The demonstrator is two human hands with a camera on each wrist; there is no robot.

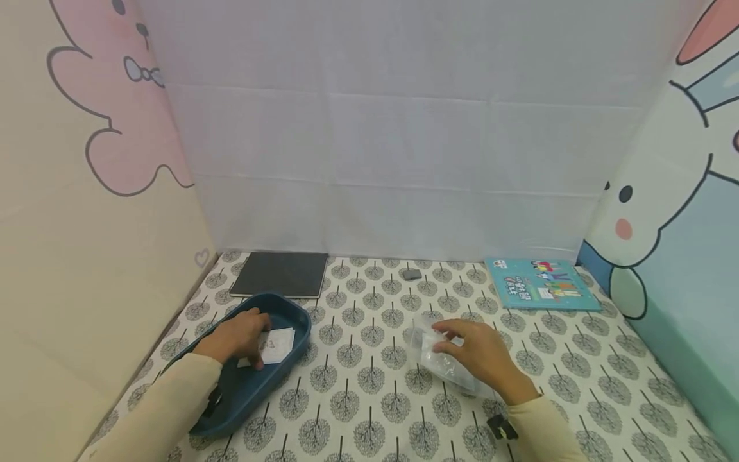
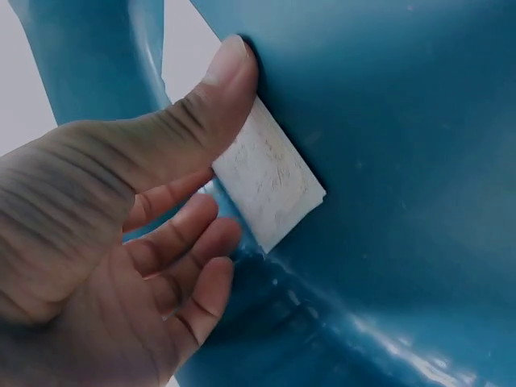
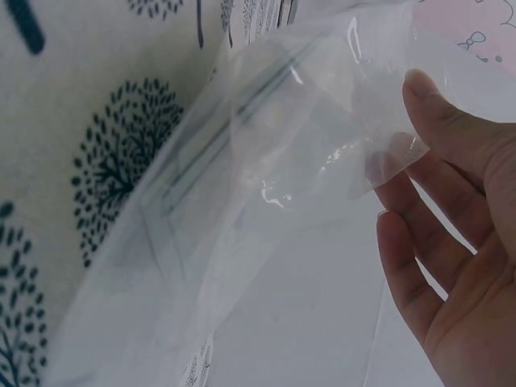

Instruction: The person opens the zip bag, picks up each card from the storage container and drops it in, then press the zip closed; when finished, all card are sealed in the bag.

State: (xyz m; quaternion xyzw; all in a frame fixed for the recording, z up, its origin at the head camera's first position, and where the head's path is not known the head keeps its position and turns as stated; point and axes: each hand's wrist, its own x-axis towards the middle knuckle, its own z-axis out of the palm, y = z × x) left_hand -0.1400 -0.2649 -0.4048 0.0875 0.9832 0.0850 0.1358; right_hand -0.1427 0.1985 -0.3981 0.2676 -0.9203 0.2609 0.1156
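My left hand (image 1: 245, 333) reaches into a dark blue tray (image 1: 288, 308) at the table's left. There it pinches the edge of a small white packet (image 1: 277, 345). In the left wrist view the thumb of that left hand (image 2: 218, 145) lies over the white packet (image 2: 270, 181) against the blue tray (image 2: 403, 121), with the fingers curled below. My right hand (image 1: 456, 340) holds a clear plastic zip bag (image 1: 441, 362) just above the tablecloth, right of centre. In the right wrist view my right hand (image 3: 403, 133) pinches the clear bag (image 3: 266, 161) between thumb and fingers; the bag looks empty.
A tree-patterned cloth (image 1: 369, 385) covers the table. At the back lie a dark grey pad (image 1: 281, 274), a small grey object (image 1: 412, 274) and a teal booklet (image 1: 543, 283). Cartoon panels wall in both sides and a white sheet closes the back.
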